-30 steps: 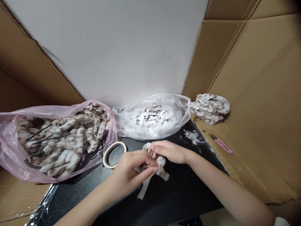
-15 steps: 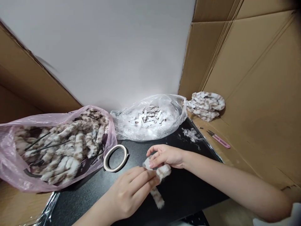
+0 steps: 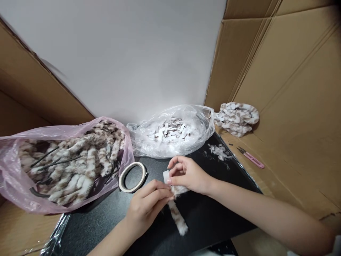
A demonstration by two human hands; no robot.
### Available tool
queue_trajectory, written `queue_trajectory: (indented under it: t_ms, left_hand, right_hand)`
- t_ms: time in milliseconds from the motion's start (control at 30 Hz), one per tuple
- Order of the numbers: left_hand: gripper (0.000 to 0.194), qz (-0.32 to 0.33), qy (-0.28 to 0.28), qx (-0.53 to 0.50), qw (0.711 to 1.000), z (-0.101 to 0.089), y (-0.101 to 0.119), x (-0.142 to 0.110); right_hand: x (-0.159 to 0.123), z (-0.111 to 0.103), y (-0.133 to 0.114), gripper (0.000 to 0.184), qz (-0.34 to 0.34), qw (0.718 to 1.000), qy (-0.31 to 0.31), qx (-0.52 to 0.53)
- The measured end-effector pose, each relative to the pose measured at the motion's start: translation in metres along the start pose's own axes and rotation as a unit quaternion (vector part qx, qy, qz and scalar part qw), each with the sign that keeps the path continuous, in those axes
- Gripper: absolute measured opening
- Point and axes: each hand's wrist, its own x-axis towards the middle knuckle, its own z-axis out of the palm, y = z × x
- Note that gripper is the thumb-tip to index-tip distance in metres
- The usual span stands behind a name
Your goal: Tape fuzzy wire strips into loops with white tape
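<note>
My left hand (image 3: 149, 204) is closed in a pinch on a white-and-brown furry strip (image 3: 178, 217) above the black tabletop (image 3: 210, 213). One end of the strip hangs down below my fingers. My right hand (image 3: 193, 176) is curled over the other part of the strip, its thumb pressing near a small white tag (image 3: 166, 176) that sticks out to the left. The fingers hide just how tag and strip meet. A roll of cream tape (image 3: 132, 177) lies flat to the left of my hands.
At the left, a pink plastic bag (image 3: 16, 199) holds furry strips with dark cords. A clear bag (image 3: 149, 151) of white tags stands behind my hands. To the right are fluff scraps (image 3: 220, 152), pink-handled thread snips (image 3: 252, 158) and a tagged furry bundle (image 3: 238, 119). Cardboard walls (image 3: 298, 78) enclose the sides.
My right hand has turned and covers more of the strip, and the white tag shows more upright. My left hand has shifted slightly left and up; more of the hanging end shows.
</note>
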Motion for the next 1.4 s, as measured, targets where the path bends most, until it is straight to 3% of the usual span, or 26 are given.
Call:
queue_trajectory:
  t_ms: [167,233,300,400,633,967,1033,1100,1200,1300,1400]
  left_hand:
    - [0.01,-0.111,0.125,0.028,0.986,0.01,-0.007,-0.002]
    - [0.013,-0.163,0.134,0.011,0.977,0.013,-0.009,-0.001]
    - [0.013,-0.2,0.106,-0.036,0.973,0.014,-0.01,0.001]
    - [0.011,-0.23,0.07,-0.091,0.966,0.014,-0.011,0.004]
    - [0.014,-0.236,0.107,-0.123,0.958,0.018,-0.01,0.004]
    - [0.012,-0.294,0.148,-0.101,0.939,0.025,-0.01,-0.001]
    - [0.008,-0.288,0.111,-0.066,0.949,0.023,-0.011,0.0]
    - [0.007,-0.272,0.038,-0.034,0.961,0.021,-0.011,0.001]
    - [0.019,-0.257,-0.061,-0.015,0.964,0.019,-0.012,0.004]
    - [0.021,-0.268,-0.095,-0.002,0.959,0.019,-0.013,0.006]
    - [0.022,-0.285,-0.11,-0.003,0.952,0.018,-0.012,0.007]
  right_hand:
    - [-0.004,0.006,0.001,0.029,-0.103,0.992,0.045,-0.066]
    - [-0.006,0.007,0.002,0.022,-0.148,0.98,0.061,-0.114]
    - [-0.006,0.007,0.003,0.019,-0.168,0.974,0.065,-0.14]
    - [-0.005,0.005,0.003,0.021,-0.145,0.981,0.054,-0.118]
    - [-0.001,0.005,0.003,0.028,-0.06,0.998,0.025,-0.006]
    - [-0.006,0.002,0.017,0.017,-0.137,0.986,0.024,-0.086]
    - [-0.008,0.002,0.018,0.016,-0.136,0.986,0.027,-0.089]
    - [-0.009,0.002,0.019,0.016,-0.141,0.986,0.028,-0.087]
    - [-0.012,0.002,0.02,0.018,-0.155,0.984,0.015,-0.089]
    - [-0.015,0.002,0.024,0.02,-0.181,0.978,-0.002,-0.106]
    - [-0.018,0.001,0.031,0.019,-0.251,0.953,0.033,-0.164]
